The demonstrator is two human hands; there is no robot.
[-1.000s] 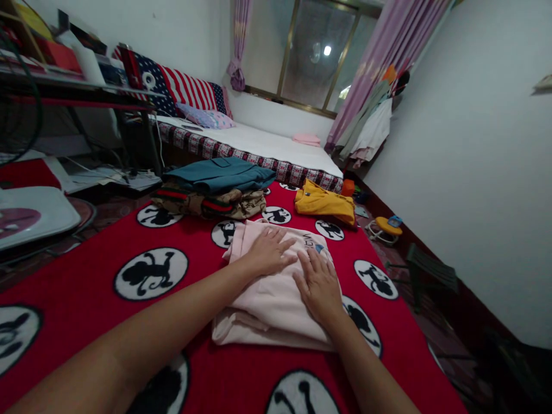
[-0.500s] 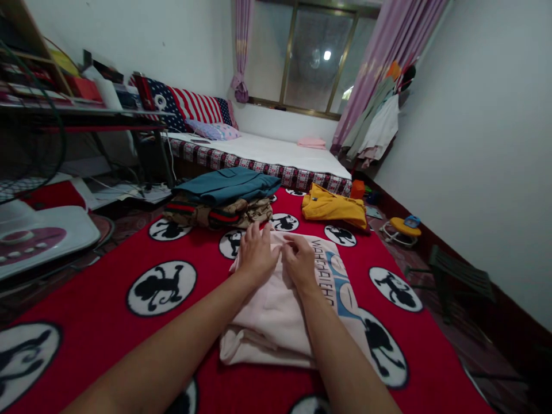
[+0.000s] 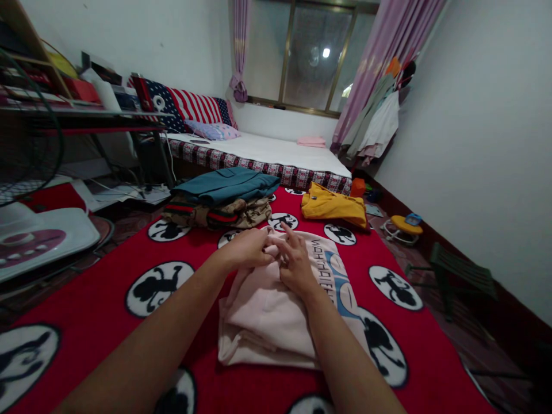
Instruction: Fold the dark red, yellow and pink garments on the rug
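Observation:
A pale pink shirt (image 3: 267, 316) lies partly folded on a red blanket (image 3: 107, 345) with round monkey prints. Dark lettering and blue shapes run down its right side. At the shirt's far left part, my left hand (image 3: 248, 248) is closed on a bunched fold of the cloth, lifting it a little. Close beside it, my right hand (image 3: 296, 261) rests on the shirt with fingers stretched and apart, some of them reaching toward the left hand. Both sets of fingertips are partly hidden.
Behind the shirt lie folded teal clothes (image 3: 228, 185) on a brown patterned garment (image 3: 194, 214), and a yellow garment (image 3: 332, 206) to the right. Farther back is a low bed (image 3: 267, 150). A cluttered desk (image 3: 146, 119) stands left; a green folding stool (image 3: 461, 273) stands right.
My left hand has gone from lying flat on the shirt to gripping a fold, raising the cloth's left part. The right hand's fingers have spread from a curled pose.

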